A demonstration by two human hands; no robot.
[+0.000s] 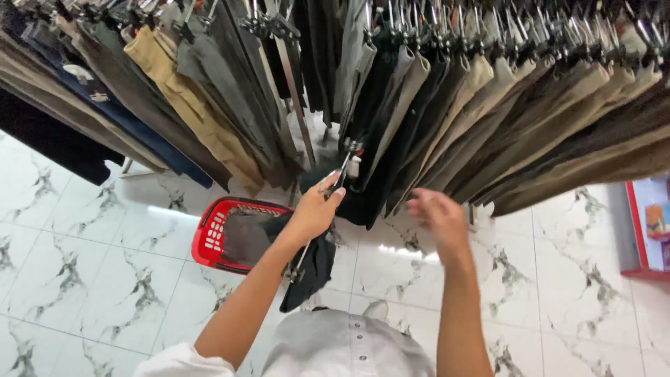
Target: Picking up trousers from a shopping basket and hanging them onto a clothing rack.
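Below my rack of trousers point(488, 119) (tans, greys, navy, packed tight on clip hangers) sits my red basket point(209, 241), down on the white marble floor point(91, 279) with dark cloth inside. Far right of the basket I see a red shelf point(638, 237).

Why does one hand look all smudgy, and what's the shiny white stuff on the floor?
In the head view, the right hand is smeared by motion blur, while the left hand, gripping a clip hanger with a dark garment, looks sharper. The white patches on the marble tile floor are glare from lights overhead. The wide lens bends the trouser racks into a curve.
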